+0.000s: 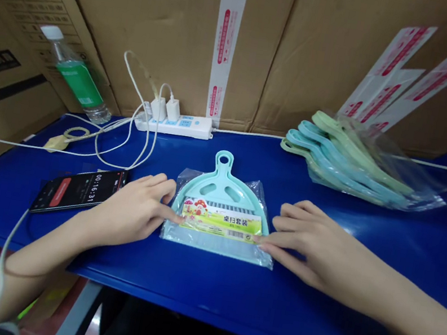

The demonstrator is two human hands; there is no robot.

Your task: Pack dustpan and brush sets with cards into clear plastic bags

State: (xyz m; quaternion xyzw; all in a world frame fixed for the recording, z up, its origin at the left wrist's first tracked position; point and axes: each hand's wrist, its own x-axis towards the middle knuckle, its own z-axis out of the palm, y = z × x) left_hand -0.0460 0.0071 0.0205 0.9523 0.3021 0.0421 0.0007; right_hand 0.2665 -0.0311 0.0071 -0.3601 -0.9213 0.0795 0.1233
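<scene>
A mint-green mini dustpan (220, 187) lies in a clear plastic bag with a colourful printed label across it, flat on the blue table (229, 288). My left hand (134, 211) rests on the table at the bag's left edge, fingers stretched out and fingertips touching the label's left end. My right hand (307, 241) lies at the bag's right edge, fingers extended, tips pressing the label's right end. Neither hand grips anything.
A phone (80, 191) showing a timer lies left of my left hand, with a cable. A white power strip (179, 124) with chargers and a water bottle (78, 77) sit at the back left. A bag of mint and blue handles (353, 160) lies back right. Cardboard boxes (311, 51) wall the rear.
</scene>
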